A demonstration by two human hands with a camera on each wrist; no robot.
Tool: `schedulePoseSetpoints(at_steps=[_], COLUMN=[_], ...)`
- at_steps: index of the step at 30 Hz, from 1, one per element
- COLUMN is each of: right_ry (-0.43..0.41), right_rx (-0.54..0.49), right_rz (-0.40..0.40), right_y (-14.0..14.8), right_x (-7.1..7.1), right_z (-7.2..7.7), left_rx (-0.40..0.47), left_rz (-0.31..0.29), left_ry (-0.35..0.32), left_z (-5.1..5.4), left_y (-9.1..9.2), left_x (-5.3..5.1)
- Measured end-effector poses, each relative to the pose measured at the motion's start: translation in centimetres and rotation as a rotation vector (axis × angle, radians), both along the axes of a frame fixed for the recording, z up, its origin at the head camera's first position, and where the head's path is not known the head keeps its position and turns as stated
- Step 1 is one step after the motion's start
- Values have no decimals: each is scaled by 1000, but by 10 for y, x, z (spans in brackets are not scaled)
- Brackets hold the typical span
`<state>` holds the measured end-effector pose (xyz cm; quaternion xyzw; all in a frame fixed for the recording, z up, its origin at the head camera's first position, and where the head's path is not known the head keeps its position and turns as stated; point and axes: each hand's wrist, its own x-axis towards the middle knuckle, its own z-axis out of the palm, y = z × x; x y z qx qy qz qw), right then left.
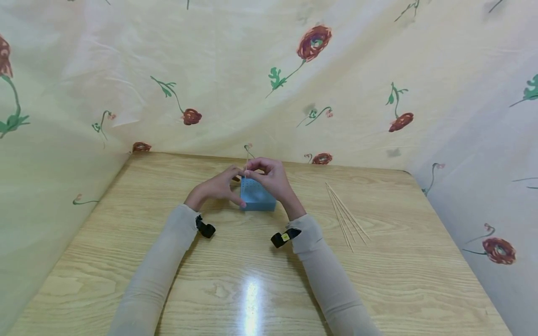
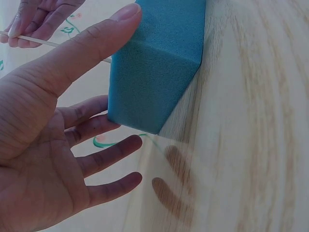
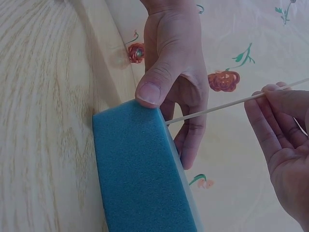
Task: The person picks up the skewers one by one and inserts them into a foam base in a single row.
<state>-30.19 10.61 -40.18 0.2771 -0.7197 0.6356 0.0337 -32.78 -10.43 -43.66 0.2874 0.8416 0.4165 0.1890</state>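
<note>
A blue foam block (image 1: 259, 205) sits on the table, with rows of small holes in its top. My left hand (image 1: 216, 186) steadies it at its left side, thumb on the near corner and some fingers at the far side. In the left wrist view the other fingers are spread apart beside the block. Over the block's far left part, my right hand (image 1: 271, 178) pinches a thin wooden skewer (image 3: 212, 109) between thumb and fingertips. The skewer stands about upright, its lower end meeting the holed top; how deep it sits I cannot tell.
Several loose wooden skewers (image 1: 345, 214) lie fanned out on the wood-grain table (image 1: 403, 261), to the right of the block. A flower-print sheet (image 1: 235, 70) hangs behind the table and along both sides.
</note>
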Motion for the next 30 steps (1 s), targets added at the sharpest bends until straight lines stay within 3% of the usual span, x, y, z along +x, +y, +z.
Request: schedulePoseSetpoints(at_steps=[30], right_ry=[2], right_rx=[17], right_rz=[12], right_y=[0], right_x=[1], right_z=[0], left_rx=[-2], left_rz=[1], left_ry=[-8], left_z=[3], left_y=[0], left_x=[3])
